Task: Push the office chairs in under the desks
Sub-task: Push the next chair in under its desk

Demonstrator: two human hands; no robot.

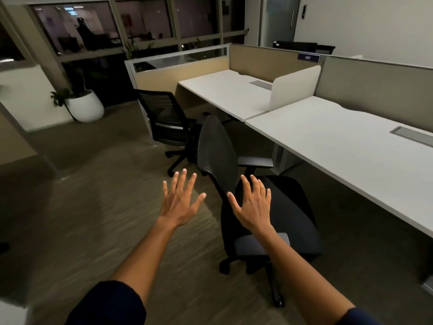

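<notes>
Black mesh backs mark both office chairs. The near chair [257, 207] stands pulled out from the near desk [351, 146], turned sideways, its seat clear of the white desktop edge. Both hands are spread wide with fingers splayed, gripping nothing: the left hand [181, 200] hovers over the carpet [93, 219] just left of the backrest, and the right hand [253, 205] is held above the seat, just right of the backrest; whether it touches the chair I cannot tell. The far chair [168, 123] stands out from the far desk [229, 92], near its left corner. A white planter [85, 106] sits by the windows.
</notes>
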